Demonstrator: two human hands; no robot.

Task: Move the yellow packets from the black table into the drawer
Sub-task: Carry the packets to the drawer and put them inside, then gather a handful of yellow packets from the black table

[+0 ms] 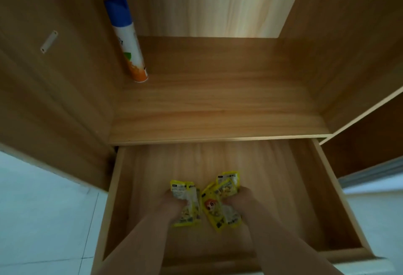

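Yellow packets (220,202) held inside the drawer (327,189).
Left hand (172,202) and right hand (242,198) fingers each clutch a bunch, side by side.

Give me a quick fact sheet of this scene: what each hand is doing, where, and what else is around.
place: open wooden drawer, pulled out beneath a shelf
left hand: grips a bunch of yellow packets inside the drawer
right hand: grips a second bunch, right beside the first
packets let go: not yet; unclear whether they touch the drawer floor
also there: spray can with a blue cap, standing on the shelf's left side
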